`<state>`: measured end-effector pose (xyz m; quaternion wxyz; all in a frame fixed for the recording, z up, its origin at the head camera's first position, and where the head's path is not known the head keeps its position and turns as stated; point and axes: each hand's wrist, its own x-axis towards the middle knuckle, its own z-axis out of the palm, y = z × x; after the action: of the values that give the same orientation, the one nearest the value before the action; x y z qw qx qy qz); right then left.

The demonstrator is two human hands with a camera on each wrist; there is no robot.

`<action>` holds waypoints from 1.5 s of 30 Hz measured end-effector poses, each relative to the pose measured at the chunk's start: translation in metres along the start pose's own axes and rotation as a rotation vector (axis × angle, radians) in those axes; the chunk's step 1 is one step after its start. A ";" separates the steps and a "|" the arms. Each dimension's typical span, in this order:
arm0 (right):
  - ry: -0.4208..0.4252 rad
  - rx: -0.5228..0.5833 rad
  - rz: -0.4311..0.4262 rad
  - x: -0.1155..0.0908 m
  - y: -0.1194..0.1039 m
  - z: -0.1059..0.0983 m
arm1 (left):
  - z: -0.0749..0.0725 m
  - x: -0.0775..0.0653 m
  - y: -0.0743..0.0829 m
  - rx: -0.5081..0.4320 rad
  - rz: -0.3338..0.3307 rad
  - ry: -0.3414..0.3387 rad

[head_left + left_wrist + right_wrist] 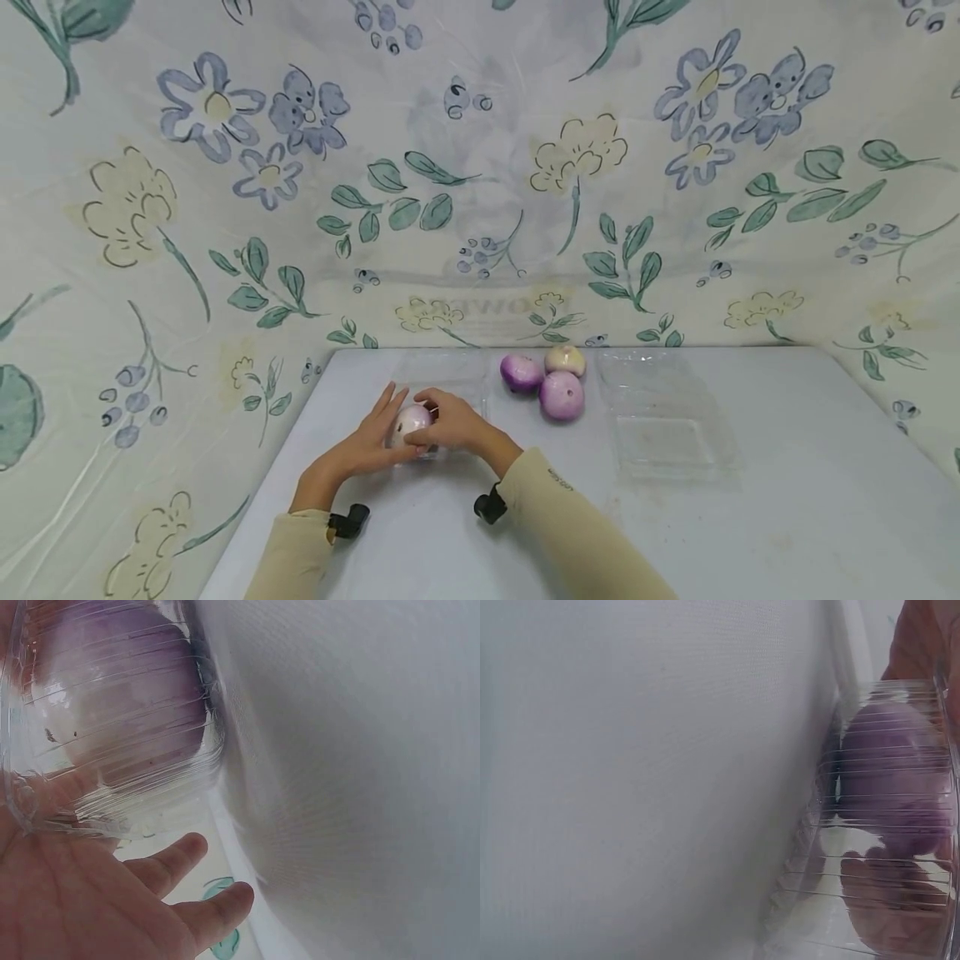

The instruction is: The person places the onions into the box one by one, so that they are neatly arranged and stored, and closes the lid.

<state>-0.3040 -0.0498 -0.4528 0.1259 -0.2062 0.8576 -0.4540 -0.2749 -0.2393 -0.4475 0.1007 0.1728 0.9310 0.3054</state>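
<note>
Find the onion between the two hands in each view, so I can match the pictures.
Head: the onion is left of centre, below mid-height, between the left hand and right hand.
Left wrist: the onion is at upper left, seen through the clear container.
Right wrist: the onion is at the right, slightly above mid-height.
Shared landmark: that clear container, at the onion in every view.

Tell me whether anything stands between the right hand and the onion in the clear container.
Nothing visible does. In the head view, the right hand grips the onion from above. In the wrist views, the ribbed side of the clear container shows in front of the onion, but no lid covers it.
</note>
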 end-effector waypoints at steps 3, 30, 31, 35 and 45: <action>0.008 -0.021 0.013 0.001 0.000 0.001 | 0.000 0.000 -0.002 -0.016 -0.002 0.000; -0.050 -0.229 -0.225 -0.013 -0.017 -0.037 | 0.003 0.003 -0.002 -0.002 -0.048 -0.010; -0.050 -0.228 -0.222 -0.013 -0.017 -0.039 | 0.003 0.003 -0.001 -0.003 -0.055 -0.011; -0.047 -0.210 -0.216 -0.013 -0.014 -0.045 | 0.004 0.003 0.000 -0.006 -0.064 -0.012; -0.038 -0.130 -0.216 -0.016 -0.013 -0.061 | 0.003 0.006 -0.001 -0.019 -0.050 -0.017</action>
<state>-0.3112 -0.0047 -0.4079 0.0788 -0.3135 0.8556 -0.4043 -0.2794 -0.2365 -0.4515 0.1179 0.1510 0.9312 0.3101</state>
